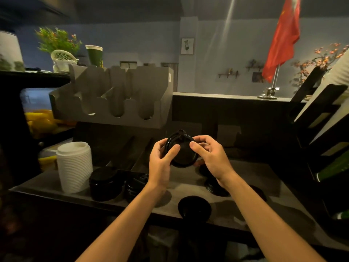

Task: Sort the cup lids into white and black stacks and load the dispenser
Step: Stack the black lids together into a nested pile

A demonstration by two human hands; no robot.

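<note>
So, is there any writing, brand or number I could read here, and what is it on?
Nothing here is legible.
Small white tag on the right end of the dispenser: too small and blurred to read.
Framed picture on the wall: no words can be made out.
Green cup: no print readable.
Held black lid: no marking visible.

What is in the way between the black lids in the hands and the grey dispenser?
Nothing visible. The left hand and right hand hold the black lids in open air below the grey dispenser. The white stack and a black stack sit lower left, out of the path.
</note>
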